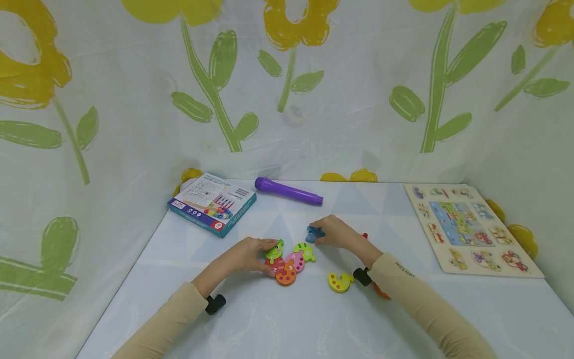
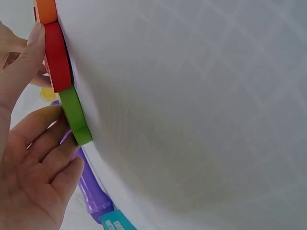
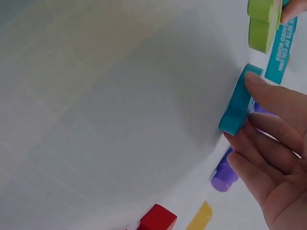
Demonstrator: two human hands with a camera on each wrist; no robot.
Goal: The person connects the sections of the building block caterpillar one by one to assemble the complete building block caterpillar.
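Note:
A wooden caterpillar puzzle lies partly joined on the table: a green smiling head [image 1: 274, 252], then red [image 1: 274, 266], orange [image 1: 285, 275], pink [image 1: 295, 262] and striped light green [image 1: 305, 253] pieces. My left hand [image 1: 248, 256] holds the head end, thumb against the red piece [image 2: 58, 57] and fingers at the green head [image 2: 75, 115]. To the right of the chain, my right hand [image 1: 338, 234] pinches a blue puzzle piece [image 3: 238, 100] between thumb and fingers, close to the tabletop. A yellow piece [image 1: 339, 282] lies apart, nearer me.
Something orange [image 1: 382, 293] and a red bit [image 1: 365, 235] show from behind the right forearm. A purple toy microphone [image 1: 289, 191] and a flat boxed toy [image 1: 213, 203] lie at the back. At the right is a wooden picture board [image 1: 430, 244]. Flowered cloth [image 1: 341, 99] encloses the table.

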